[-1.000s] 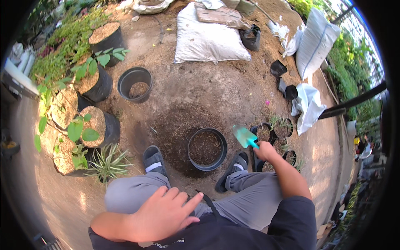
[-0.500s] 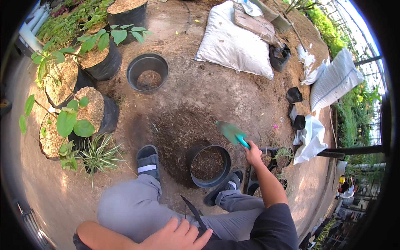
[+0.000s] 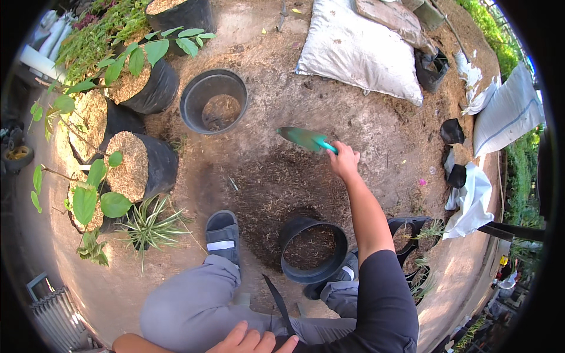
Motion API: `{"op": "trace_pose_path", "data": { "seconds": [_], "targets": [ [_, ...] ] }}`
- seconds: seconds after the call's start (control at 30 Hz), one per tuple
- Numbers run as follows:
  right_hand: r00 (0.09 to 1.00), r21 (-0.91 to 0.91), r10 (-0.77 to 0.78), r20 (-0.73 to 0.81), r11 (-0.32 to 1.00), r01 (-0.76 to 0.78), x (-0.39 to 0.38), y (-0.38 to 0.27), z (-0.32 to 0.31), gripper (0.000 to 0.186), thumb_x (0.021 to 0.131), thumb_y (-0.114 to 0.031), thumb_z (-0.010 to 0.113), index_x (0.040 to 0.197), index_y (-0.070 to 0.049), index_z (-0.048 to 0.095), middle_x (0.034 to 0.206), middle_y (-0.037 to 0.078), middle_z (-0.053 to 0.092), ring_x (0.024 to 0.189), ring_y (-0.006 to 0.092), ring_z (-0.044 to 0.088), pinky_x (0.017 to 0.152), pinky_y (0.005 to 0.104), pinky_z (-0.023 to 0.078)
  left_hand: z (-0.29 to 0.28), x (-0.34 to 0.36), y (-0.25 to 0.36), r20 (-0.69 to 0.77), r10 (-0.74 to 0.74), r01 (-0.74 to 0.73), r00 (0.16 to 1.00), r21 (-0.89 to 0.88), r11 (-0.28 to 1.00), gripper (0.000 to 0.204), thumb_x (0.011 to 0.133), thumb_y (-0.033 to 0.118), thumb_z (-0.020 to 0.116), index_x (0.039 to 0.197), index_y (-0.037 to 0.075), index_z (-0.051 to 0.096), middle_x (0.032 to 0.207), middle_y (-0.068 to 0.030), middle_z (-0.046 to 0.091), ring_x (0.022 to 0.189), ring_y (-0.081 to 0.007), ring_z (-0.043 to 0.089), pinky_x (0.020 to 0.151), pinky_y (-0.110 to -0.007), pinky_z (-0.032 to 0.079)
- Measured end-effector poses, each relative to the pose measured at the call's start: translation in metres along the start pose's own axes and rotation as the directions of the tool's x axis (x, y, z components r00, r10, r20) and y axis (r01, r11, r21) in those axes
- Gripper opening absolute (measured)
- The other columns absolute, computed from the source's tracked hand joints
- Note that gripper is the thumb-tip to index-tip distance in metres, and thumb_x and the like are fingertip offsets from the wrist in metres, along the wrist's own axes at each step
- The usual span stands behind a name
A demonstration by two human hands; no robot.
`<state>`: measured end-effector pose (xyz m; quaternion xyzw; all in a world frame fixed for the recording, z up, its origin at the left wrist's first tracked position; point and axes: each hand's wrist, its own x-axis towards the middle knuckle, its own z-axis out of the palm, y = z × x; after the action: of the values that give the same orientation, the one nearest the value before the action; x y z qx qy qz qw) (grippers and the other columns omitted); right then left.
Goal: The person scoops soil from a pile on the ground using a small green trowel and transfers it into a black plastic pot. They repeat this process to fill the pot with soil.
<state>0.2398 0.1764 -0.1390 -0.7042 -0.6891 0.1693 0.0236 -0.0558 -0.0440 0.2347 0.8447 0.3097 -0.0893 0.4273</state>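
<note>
My right hand (image 3: 343, 160) grips the teal handle of a garden trowel (image 3: 301, 138), held out over the ground with its blade pointing left. Below the trowel spreads a patch of dark loose soil (image 3: 276, 185). Between my feet a black plastic pot (image 3: 289, 246) leans with its mouth toward me, some soil inside. Farther off to the left stands another black pot (image 3: 194, 106) with a little brownish soil at its bottom. My left hand (image 3: 250, 342) lies across my lap, fingers apart, holding nothing, beside a dark strap (image 3: 278, 299).
Potted leafy plants in black bags (image 3: 162, 167) and a striped spider plant (image 3: 154, 226) line the left. A full white sack (image 3: 359, 50) lies at the back. On the right are a white sack (image 3: 509, 112), crumpled white plastic (image 3: 471, 203) and a black tray (image 3: 412, 226).
My right hand has carried the trowel forward and left, away from the near pot and toward the far one. The view has shifted slightly. My left hand stays at my lap.
</note>
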Motion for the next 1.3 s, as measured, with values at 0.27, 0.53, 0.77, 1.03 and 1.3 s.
{"op": "trace_pose_path", "data": {
  "seconds": [0.27,0.53,0.77,1.03,1.3],
  "targets": [
    [0.964,-0.047,-0.219,0.153,0.973,0.228,-0.015,0.010,0.003,0.023,0.084,-0.030,0.055,0.102,-0.016,0.059,0.096,0.004,0.059,0.098,0.0234,0.054,0.081,0.0460,0.034,0.005,0.003,0.002,0.016,-0.044,0.045,0.999,-0.057,0.997,0.049,0.087,0.022,0.034,0.132,0.005,0.039,0.088,-0.0121,0.056,0.083,-0.0254,0.055,0.093,-0.051,0.033],
    [0.929,-0.058,-0.105,0.356,0.989,0.134,-0.057,0.020,-0.018,0.025,0.087,-0.033,0.050,0.105,-0.018,0.058,0.098,0.008,0.063,0.097,0.0288,0.057,0.081,0.0532,0.037,-0.002,-0.002,0.005,0.029,-0.056,0.056,0.998,0.009,0.998,0.046,0.087,0.025,0.039,0.128,0.006,0.044,0.081,-0.0119,0.058,0.080,-0.0253,0.056,0.097,-0.053,0.029],
    [0.898,-0.155,0.004,0.439,0.985,0.072,-0.078,0.011,-0.059,0.032,0.085,-0.040,0.051,0.105,-0.017,0.058,0.099,0.012,0.063,0.097,0.0313,0.058,0.083,0.0481,0.042,0.012,-0.010,0.007,0.022,-0.125,0.120,0.992,0.145,0.982,0.051,0.083,0.035,0.053,0.125,0.006,0.046,0.084,-0.0126,0.059,0.081,-0.0263,0.057,0.085,-0.044,0.034],
    [0.948,0.042,-0.016,0.317,0.999,0.003,-0.117,0.028,-0.104,0.034,0.084,-0.040,0.054,0.102,-0.012,0.062,0.094,0.017,0.063,0.095,0.0346,0.058,0.080,0.0439,0.046,0.026,-0.007,-0.012,-0.093,-0.101,0.123,0.991,0.267,0.956,0.040,0.086,0.040,0.050,0.101,0.004,0.054,0.073,-0.0119,0.062,0.069,-0.0277,0.061,0.066,-0.039,0.041],
    [0.975,0.003,-0.003,0.221,1.000,0.002,-0.174,0.011,-0.197,0.033,0.083,-0.036,0.056,0.103,-0.010,0.063,0.092,0.021,0.062,0.090,0.0373,0.058,0.078,0.0423,0.046,0.029,0.019,-0.035,0.092,-0.334,0.299,0.938,0.270,0.915,0.048,0.088,0.045,0.044,0.112,0.004,0.052,0.091,-0.0186,0.064,0.090,-0.0331,0.061,0.078,-0.044,0.046]
  ]
}}
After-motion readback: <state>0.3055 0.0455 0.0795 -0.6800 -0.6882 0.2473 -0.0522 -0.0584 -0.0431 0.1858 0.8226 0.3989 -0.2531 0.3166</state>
